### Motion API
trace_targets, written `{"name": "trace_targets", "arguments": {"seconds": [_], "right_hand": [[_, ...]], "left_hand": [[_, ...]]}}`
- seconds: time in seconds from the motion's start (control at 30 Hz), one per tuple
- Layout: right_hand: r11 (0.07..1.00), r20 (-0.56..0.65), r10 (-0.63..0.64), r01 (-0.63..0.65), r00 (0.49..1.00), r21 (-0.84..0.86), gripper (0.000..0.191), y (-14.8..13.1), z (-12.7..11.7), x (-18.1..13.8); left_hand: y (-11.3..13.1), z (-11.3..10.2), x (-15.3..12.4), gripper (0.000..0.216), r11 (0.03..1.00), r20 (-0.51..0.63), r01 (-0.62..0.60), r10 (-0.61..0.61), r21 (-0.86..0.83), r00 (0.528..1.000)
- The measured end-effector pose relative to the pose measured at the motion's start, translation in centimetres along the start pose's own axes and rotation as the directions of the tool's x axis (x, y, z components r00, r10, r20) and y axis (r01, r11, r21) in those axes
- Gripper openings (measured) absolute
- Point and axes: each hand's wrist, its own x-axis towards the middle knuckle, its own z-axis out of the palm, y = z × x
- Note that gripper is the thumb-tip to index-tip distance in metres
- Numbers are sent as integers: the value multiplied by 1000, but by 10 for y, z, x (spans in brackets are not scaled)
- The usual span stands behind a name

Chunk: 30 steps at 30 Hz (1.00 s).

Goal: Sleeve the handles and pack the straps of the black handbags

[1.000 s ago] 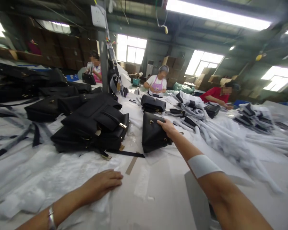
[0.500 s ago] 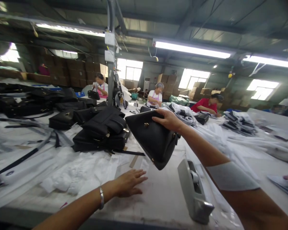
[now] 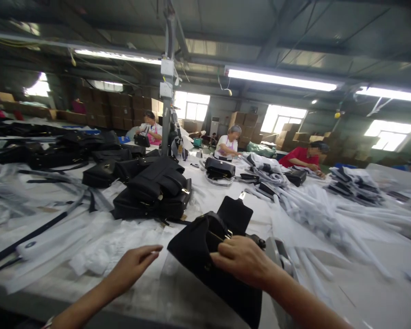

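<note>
My right hand is closed on the top edge of a black handbag, which lies in front of me on the table with its flap thrown open toward the far side. My left hand hovers just left of the bag, fingers loosely extended, holding nothing. White tissue paper lies under and beside that hand. The tape dispenser is mostly hidden behind my right wrist.
A stack of black bags sits behind, with more bags at the far left. Loose black straps cross the left side. White rolled paper sticks cover the right. Three people work at the far end beside a metal pole.
My right hand brought the bag from the air down onto the table near me, and its flap is now open. My left hand lifted off the table and shifted left.
</note>
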Motion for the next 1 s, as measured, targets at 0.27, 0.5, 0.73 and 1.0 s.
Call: {"name": "trace_targets", "arguments": {"seconds": [0.27,0.5,0.73,1.0], "right_hand": [[996,-184,60,-47,981,75,8,-89,33,-29],[961,-305,276,-258,912,98,21,-124,38,-36],[873,-347,483,-469,804,130,40,-117,40,-60],[883,-317,467,-449,825,133,37,-70,66,-97]], "left_hand": [[53,19,35,58,945,20,-30,38,-325,999],[103,22,21,68,926,237,-375,373,-37,897],[97,37,9,31,959,-164,-238,212,-156,963],[98,41,-19,39,850,-10,-379,403,-367,915]]}}
